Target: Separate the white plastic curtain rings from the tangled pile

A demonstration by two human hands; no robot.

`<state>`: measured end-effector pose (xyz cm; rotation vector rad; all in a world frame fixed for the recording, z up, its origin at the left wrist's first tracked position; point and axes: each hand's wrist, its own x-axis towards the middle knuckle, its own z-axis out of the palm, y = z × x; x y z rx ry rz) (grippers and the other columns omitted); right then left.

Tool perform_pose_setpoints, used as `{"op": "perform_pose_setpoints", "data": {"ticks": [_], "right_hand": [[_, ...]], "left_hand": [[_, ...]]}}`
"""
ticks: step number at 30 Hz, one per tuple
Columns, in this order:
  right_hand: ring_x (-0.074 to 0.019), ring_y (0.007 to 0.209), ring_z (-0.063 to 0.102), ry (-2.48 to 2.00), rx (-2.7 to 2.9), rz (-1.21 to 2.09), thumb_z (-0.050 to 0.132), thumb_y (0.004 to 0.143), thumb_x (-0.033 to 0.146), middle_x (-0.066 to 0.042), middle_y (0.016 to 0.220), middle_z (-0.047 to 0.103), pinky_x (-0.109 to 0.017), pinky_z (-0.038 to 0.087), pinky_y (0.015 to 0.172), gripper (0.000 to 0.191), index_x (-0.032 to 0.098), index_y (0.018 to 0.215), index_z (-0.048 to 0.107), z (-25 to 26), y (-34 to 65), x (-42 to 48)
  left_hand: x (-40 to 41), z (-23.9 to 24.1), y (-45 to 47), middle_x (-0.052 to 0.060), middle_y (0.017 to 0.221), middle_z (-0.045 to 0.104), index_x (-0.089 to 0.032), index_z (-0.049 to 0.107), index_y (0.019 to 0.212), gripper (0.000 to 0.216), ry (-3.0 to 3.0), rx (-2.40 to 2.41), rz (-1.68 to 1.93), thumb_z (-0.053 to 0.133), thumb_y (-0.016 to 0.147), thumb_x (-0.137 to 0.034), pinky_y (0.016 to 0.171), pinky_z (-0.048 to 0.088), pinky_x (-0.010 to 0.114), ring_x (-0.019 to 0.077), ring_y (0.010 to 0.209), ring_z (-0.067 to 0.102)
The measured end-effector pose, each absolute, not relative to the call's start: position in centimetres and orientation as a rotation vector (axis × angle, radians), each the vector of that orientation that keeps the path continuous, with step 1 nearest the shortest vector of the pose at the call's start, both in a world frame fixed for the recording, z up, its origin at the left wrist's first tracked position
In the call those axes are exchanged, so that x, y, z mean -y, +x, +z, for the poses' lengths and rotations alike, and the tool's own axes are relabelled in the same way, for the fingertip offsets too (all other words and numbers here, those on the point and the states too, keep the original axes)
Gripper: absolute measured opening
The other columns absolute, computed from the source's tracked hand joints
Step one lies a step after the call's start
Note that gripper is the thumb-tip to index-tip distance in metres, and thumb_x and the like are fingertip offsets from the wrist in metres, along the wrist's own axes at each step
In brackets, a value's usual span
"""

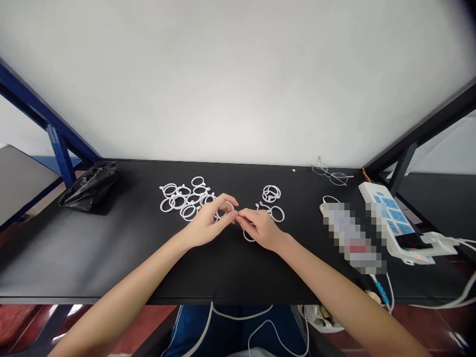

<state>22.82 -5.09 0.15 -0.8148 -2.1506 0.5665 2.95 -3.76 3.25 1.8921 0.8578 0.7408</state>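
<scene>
My left hand [208,220] holds a white plastic curtain ring [231,204] between thumb and index finger, just above the black table. Thumb and forefinger of my right hand [263,229] are pinched together at the near right side of that ring; the exact spot they grip is covered by the fingertips. A loose pile of similar white rings [187,199], with small knobs or eyelets, lies left of and behind my left hand. More white rings [271,194] lie beyond my right hand, and another ring [248,238] is partly hidden beneath it.
On the right of the black table [156,270] are glasses [330,174], a blurred-out phone [351,238] with a cable, and a white power strip [394,218] with a plugged-in charger. At far left sits a black plastic bag [91,186]. A white wall [238,89] stands behind.
</scene>
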Motion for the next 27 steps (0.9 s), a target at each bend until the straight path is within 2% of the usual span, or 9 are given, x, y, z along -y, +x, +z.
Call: {"op": "perform_pose_setpoints", "data": {"ticks": [7,13,20,27], "right_hand": [[-0.0098,0.053,0.048,-0.845,2.119,0.505,0.041,0.1,0.026,0.001,0.068,0.059,-0.023,0.039,0.053,0.019,0.019,0.089,0.056,-0.07,22.76,5.03],[-0.0098,0.053,0.049,-0.864,2.082,0.51,0.044,0.099,0.025,0.0,0.07,0.06,-0.023,0.039,0.052,0.016,0.018,0.094,0.058,-0.3,22.79,5.0],[-0.0104,0.055,0.054,-0.888,2.051,0.478,0.049,0.097,0.026,-0.001,0.072,0.063,-0.023,0.045,0.056,0.016,0.018,0.106,0.059,-0.37,22.73,4.99],[-0.0117,0.057,0.059,-0.896,2.049,0.472,0.046,0.098,0.026,-0.002,0.073,0.065,-0.024,0.048,0.056,0.018,0.018,0.106,0.059,-0.23,22.77,4.93]], "left_hand": [[3.7,3.1,2.97,0.002,0.082,0.063,-0.021,0.048,0.113,0.024,1.909,-0.881,0.779,0.047,0.096,-0.038,0.063,0.045,0.024,0.0154,0.079,0.06],[3.72,3.13,3.06,0.0,0.084,0.063,-0.022,0.049,0.114,0.023,1.929,-0.88,0.852,0.05,0.095,-0.033,0.074,0.046,0.027,0.0142,0.081,0.059],[3.8,3.11,3.25,0.002,0.085,0.061,-0.018,0.056,0.091,0.014,1.937,-0.919,0.965,0.057,0.09,-0.032,0.076,0.048,0.027,0.014,0.08,0.059],[3.67,3.09,3.39,0.003,0.089,0.066,-0.019,0.063,0.093,0.013,1.979,-0.941,0.992,0.057,0.091,-0.03,0.075,0.049,0.026,0.0148,0.082,0.062]]}}
